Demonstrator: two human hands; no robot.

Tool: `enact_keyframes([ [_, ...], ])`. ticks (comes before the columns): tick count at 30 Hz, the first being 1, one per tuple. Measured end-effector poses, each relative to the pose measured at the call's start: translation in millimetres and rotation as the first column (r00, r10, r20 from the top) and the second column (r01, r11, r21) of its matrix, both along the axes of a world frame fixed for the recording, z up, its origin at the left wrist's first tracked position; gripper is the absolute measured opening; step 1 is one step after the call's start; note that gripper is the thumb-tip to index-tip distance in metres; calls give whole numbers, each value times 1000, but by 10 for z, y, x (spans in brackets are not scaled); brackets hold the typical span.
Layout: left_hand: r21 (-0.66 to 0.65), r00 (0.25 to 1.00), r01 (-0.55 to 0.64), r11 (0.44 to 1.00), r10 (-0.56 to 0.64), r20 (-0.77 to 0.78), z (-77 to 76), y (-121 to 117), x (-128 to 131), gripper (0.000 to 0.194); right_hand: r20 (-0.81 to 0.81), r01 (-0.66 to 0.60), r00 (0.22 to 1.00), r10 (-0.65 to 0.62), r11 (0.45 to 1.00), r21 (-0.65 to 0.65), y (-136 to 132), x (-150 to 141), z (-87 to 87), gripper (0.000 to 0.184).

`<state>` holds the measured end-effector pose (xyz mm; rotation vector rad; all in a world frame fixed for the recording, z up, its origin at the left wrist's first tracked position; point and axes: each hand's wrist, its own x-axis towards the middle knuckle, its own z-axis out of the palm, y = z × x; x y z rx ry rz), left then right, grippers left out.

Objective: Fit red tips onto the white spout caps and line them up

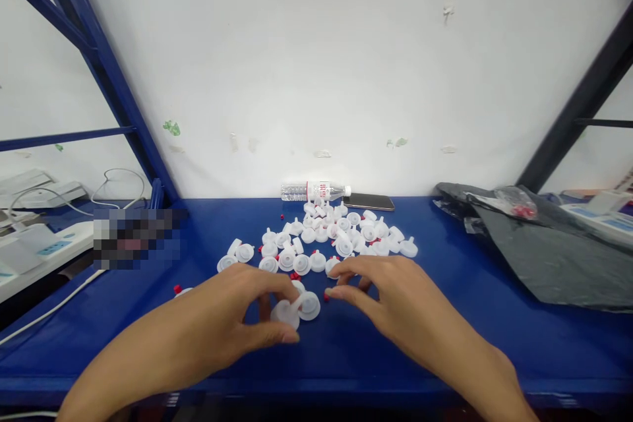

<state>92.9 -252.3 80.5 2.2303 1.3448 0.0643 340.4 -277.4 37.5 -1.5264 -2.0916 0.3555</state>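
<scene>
Holds a white cap [284,314] in the left hand [240,306], thumb and curled fingers pinched about its sides, spout toward the right, above the blue counter [346,356] near the middle of its front edge. Just beside it, to the right, a second white cap [310,306], partly overlapped in view. Poises the right hand [395,287] across from the left, thumb and forefinger narrow, nearly meeting at a small red piece [326,297]; cannot tell whether gripped or merely near the tips.

Beyond both hands, out toward the middle of the back edge, a loose pile of white caps [345,245], lying at various angles, with red plugs [295,276] scattered among them. Along the back edge, a clear bottle [295,192] on its side, and just right of it a phone [368,202], flat. Toward the back right corner, a dark plastic bag [539,260], with a clear packet [517,201] on top. Past the left edge, a white power strip [54,252]. By the back left corner, a blue post [115,79]; behind everything, a scuffed white wall [316,66].
</scene>
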Motion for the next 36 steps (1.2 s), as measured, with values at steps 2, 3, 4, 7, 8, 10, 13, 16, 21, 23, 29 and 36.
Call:
enact_keyframes([
  [2, -61, 998, 28, 998, -32, -54, -48, -24, -52, 27, 75, 9, 997, -10, 1000, 16, 49, -34, -71, 17],
  [3, -77, 997, 43, 996, -48, -59, -88, -25, -62, 27, 102, -9, 995, 8, 1000, 12, 65, -64, -104, 17],
  [4, -86, 996, 60, 994, -65, -58, -133, -16, -60, 28, 121, -35, 992, 35, 999, 3, 75, -100, -133, 17],
  [7, -64, 993, 109, 992, -111, -38, -267, 53, -1, 34, 180, -84, 980, 87, 996, -26, 86, -209, -180, 18],
  [8, -42, 992, 125, 991, -125, -19, -300, 81, 26, 36, 210, -80, 974, 86, 996, -34, 88, -238, -186, 18],
  [10, -3, 987, 158, 987, -158, 25, -339, 126, 68, 38, 264, -51, 963, 61, 998, -43, 97, -272, -195, 20],
  [13, 36, 983, 173, 984, -175, 56, -352, 147, 81, 36, 293, -13, 956, 22, 999, -34, 119, -267, -225, 19],
  [16, 65, 987, 149, 987, -152, 46, -351, 139, 46, 32, 287, 0, 958, 4, 1000, -15, 137, -223, -268, 14],
  [21, 29, 994, 104, 994, -104, 14, -363, 158, -27, 31, 273, 2, 962, 4, 1000, -21, 134, -153, -281, 10],
  [23, 22, 997, 82, 996, -82, 8, -363, 160, -38, 31, 272, 10, 962, -5, 1000, -18, 121, -137, -261, 7],
  [29, 25, 992, 124, 992, -125, 19, -363, 146, 3, 25, 241, -28, 970, 37, 999, -42, 112, -140, -238, 9],
  [36, 32, 994, 104, 994, -104, 12, -402, 172, 8, 30, 111, -30, 993, 37, 997, -67, 82, -49, -153, 14],
])
